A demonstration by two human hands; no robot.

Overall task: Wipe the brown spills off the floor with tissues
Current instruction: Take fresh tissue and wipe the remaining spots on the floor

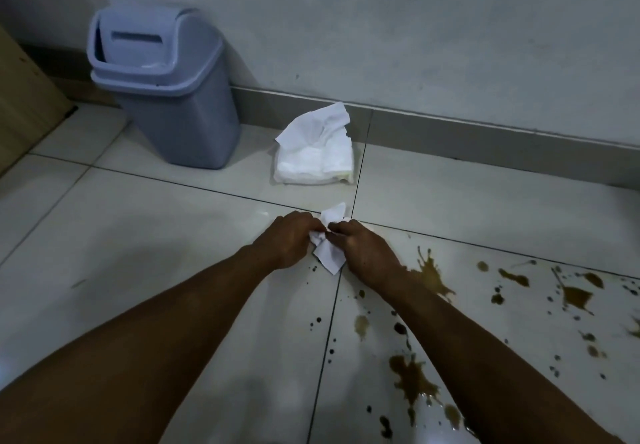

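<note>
My left hand [289,239] and my right hand [363,253] meet over the tiled floor [138,253] and both pinch a crumpled white tissue [329,256] between them. Brown spills [414,379] are splattered over the tiles to the right of my hands and beneath my right forearm, with more blotches [575,296] farther right. An open pack of white tissues [313,156] lies on the floor near the wall, one sheet sticking up from it.
A grey-blue swing-lid bin [173,97] stands against the wall at the back left. A wooden panel [20,104] leans at the far left. A grey skirting board [485,131] runs along the wall.
</note>
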